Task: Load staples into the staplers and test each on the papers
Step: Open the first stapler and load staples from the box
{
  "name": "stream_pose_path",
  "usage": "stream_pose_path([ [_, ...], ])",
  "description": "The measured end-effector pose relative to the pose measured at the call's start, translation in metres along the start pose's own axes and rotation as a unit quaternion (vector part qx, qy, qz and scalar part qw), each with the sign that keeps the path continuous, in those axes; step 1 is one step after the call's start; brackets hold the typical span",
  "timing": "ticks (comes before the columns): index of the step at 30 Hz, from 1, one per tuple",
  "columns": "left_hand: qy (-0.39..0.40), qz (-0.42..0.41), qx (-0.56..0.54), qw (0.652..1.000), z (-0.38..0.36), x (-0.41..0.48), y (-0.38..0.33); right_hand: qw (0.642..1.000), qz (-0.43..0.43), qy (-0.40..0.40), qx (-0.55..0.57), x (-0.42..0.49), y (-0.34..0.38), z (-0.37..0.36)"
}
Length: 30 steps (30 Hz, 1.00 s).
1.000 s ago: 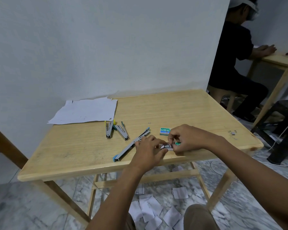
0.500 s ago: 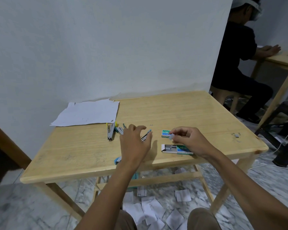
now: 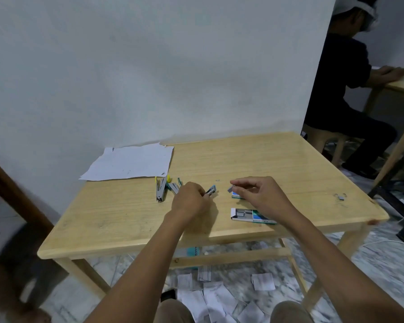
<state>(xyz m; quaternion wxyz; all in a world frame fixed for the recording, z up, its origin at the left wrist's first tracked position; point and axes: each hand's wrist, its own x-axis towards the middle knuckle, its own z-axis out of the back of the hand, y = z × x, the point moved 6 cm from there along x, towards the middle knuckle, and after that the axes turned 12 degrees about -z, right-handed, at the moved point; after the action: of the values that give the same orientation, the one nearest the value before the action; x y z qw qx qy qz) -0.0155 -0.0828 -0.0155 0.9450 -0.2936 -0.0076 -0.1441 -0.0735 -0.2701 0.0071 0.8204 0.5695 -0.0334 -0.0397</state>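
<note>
Fingers (image 3: 237, 183) of the right hand (image 3: 260, 194) pinch a small grey strip of staples (image 3: 230, 188) between thumb and forefinger, holding it just above the bench (image 3: 254, 159), a little toward the near edge from its middle. The left hand (image 3: 189, 201) is curled closed around the blue-tipped stapler (image 3: 210, 190), whose nose pokes out toward the staples; I judge it is held so to keep the loading channel steady and facing the strip, though the channel itself is hidden by the hand. The gap between strip and stapler nose is small, so the step in hand looks like feeding the strip in.

An open staple box (image 3: 247, 215) lies near the front edge under the right wrist, its tray slid out and staples showing, close enough for easy refills. A second teal box (image 3: 235, 195) sits just beyond it, partly covered by the right hand. Two more staplers, one with yellow trim (image 3: 161, 190) and one with green (image 3: 174, 185), lie touching just left of the left hand, apparently waiting their turn. The papers (image 3: 131, 163) rest at the far left corner against the wall, clear of the loading work yet within reach for testing. A few loose staples (image 3: 340, 196) lie near the right edge.
</note>
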Motion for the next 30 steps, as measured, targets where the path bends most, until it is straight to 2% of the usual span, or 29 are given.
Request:
stream_pose_path([
  [3,-0.018,-0.026,-0.078,0.996,0.015,-0.007,-0.003,1.000,0.007,-0.011,0.009,-0.001,0.009,-0.010],
  [6,-0.003,-0.034,-0.233,0.972,0.026,-0.018,-0.002,0.999,0.024,-0.009,0.027,-0.003,0.022,-0.020],
  [8,0.017,-0.025,-0.362,0.932,0.031,-0.028,-0.001,0.998,0.043,-0.011,0.042,-0.006,0.032,-0.025],
  [10,0.027,-0.006,-0.481,0.876,0.033,-0.040,-0.003,0.997,0.062,-0.008,0.054,-0.011,0.043,-0.031],
  [13,0.060,-0.013,-0.580,0.813,0.032,-0.056,-0.012,0.994,0.091,0.006,0.052,-0.021,0.057,-0.043],
  [15,0.069,-0.029,-0.604,0.794,0.033,-0.065,-0.017,0.994,0.109,0.012,0.026,-0.026,0.063,-0.050],
  [18,0.069,-0.049,-0.617,0.782,0.033,-0.074,-0.020,0.991,0.126,0.005,-0.043,-0.031,0.067,-0.057],
  [25,0.052,-0.051,-0.610,0.789,0.029,-0.082,-0.016,0.975,0.165,-0.017,-0.151,-0.040,0.075,-0.062],
  [30,0.066,-0.043,-0.617,0.783,0.025,-0.088,-0.016,0.975,0.141,-0.008,-0.171,-0.041,0.075,-0.065],
])
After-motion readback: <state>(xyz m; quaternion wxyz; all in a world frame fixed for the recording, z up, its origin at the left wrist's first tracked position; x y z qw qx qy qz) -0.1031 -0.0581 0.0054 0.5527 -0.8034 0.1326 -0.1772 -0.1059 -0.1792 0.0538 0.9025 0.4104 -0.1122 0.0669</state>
